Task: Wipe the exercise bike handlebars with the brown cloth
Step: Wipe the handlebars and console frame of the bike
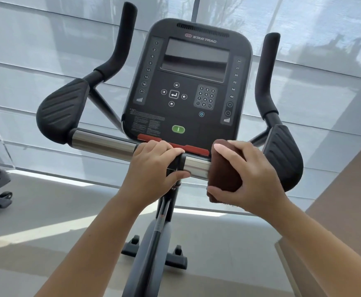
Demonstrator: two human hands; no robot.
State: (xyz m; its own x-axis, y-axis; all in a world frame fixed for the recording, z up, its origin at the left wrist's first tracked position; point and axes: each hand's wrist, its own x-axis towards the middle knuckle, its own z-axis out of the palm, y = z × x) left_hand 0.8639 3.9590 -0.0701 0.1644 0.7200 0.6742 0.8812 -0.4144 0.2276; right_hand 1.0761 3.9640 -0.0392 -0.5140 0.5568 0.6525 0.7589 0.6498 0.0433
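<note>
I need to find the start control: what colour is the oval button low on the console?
Green, with a pale vertical bar: the button shows clearly in the head view.

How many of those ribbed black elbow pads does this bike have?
2. One elbow pad sits left of the console; the other sits right, partly behind the right hand.

Bare chrome bar [102, 141] open leftward, console [188, 82] close above (overhanging), elbow pads [61, 108] capping both ends
</note>
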